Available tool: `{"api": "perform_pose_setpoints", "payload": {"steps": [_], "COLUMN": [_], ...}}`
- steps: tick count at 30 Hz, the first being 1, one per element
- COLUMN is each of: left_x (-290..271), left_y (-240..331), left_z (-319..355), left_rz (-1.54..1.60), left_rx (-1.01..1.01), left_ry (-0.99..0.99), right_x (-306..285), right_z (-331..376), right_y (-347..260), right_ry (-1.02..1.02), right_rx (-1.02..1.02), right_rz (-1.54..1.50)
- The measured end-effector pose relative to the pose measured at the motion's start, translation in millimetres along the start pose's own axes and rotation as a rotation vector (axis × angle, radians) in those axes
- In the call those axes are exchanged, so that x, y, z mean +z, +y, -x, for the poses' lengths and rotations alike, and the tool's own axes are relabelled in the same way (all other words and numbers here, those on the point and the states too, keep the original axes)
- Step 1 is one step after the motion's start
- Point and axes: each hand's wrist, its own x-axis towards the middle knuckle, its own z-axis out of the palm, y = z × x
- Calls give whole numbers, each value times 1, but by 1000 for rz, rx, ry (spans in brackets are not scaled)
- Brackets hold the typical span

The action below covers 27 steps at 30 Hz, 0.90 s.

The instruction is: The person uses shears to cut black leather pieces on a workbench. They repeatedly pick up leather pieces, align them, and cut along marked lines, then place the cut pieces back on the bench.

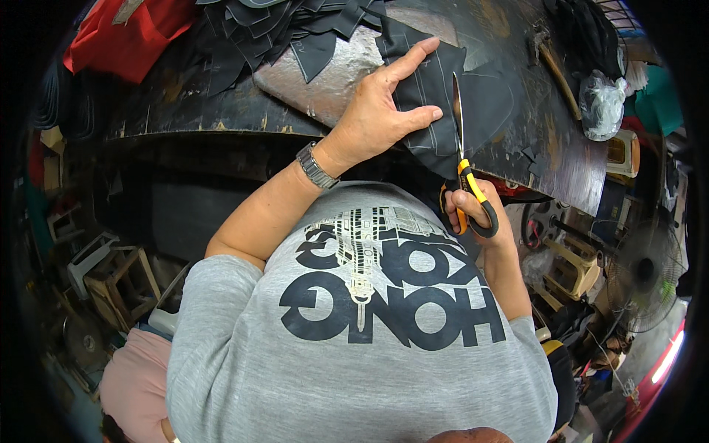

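Observation:
My right hand point(484, 203) is closed round the orange-and-black handles of a pair of scissors point(468, 177). The blades point away from me, along the right side of a black sheet piece point(425, 85) marked with pale lines. My left hand point(373, 111) holds this piece, its thumb and index finger spread across the top and its other fingers hidden. The near end of the piece hangs past the table edge. Beneath and right of it is another dark piece point(491, 100) with a curved pale outline. Whether the blades are touching the material is hard to tell.
Dark cut pieces point(255, 29) are heaped on the black table point(244, 114), beside a worn grey slab point(325, 85). Red material point(125, 37) lies far left. A hammer point(559, 77) and a clear plastic bag point(602, 107) are at right. A fan point(646, 269) stands beyond stools point(572, 269).

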Motion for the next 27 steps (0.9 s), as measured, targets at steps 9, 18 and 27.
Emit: {"api": "perform_pose_setpoints", "payload": {"steps": [9,18,27], "left_x": [-1,-2,-1], "left_y": [-3,-3,3], "left_z": [2,2,5], "left_rz": [-8,113,106], "left_rx": [6,-24,-33], "left_ry": [-28,-28,-62], "right_x": [5,7,9], "right_z": [8,3,-12], "right_y": [5,-3,-7], "right_ry": [122,65,39], "right_rx": [81,63,-26], "right_rz": [103,116,49]}}
